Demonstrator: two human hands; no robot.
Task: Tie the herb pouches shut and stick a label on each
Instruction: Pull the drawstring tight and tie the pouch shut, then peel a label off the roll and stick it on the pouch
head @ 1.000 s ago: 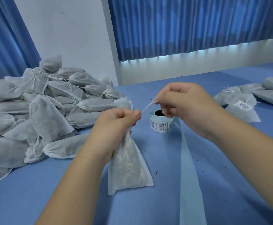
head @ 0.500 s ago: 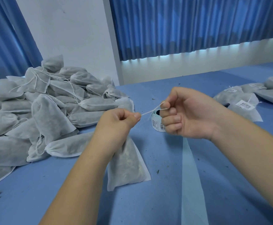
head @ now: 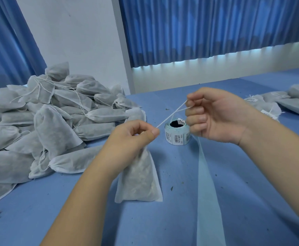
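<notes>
While pinched, pouch (head: pixel 139 176) below left hand (head: pixel 131 137)

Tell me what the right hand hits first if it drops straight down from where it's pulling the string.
Most likely the label roll, which sits just below and left of the right hand. Depth is unclear, so it might land on the blue table beside it.

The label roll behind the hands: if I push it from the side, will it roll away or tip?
The label roll lies flat, its core hole facing up, so it would probably slide, not roll. It looks squat, so tipping seems unlikely. The liner strip trailing from it toward the camera may drag along behind.
</notes>
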